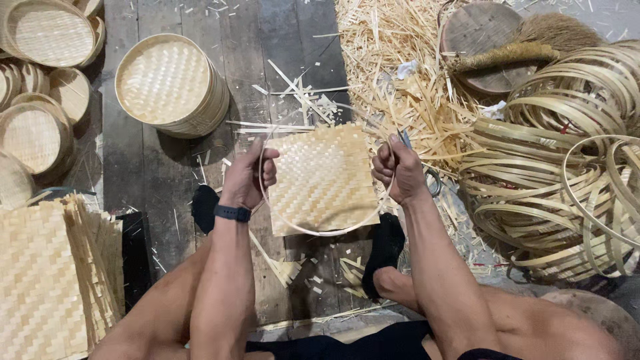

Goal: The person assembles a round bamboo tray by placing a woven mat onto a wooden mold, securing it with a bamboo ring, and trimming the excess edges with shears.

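Woven bamboo mat square (325, 179) sits mid-frame, held just above the dark plank floor (247, 53), with a thin bamboo hoop (313, 231) looped under its near edge. I see the left hand (245, 179) curled shut on the mat's left edge and hoop. Right hand (399, 172) grips the right edge, fingers clenched, with scissors (427, 175) in the same fist; blade tip pokes out above the knuckles. Black wristband (232, 213) on left wrist. Loose bamboo shavings (393, 73) behind the mat. Pile of bamboo strip rings (567, 180) to the right. Stack of finished round trays (170, 83) upper left, smaller trays (37, 100) beyond. Stack of uncut mats (47, 280) lower left. Brush (533, 43) on a round wooden block (477, 40) top right.
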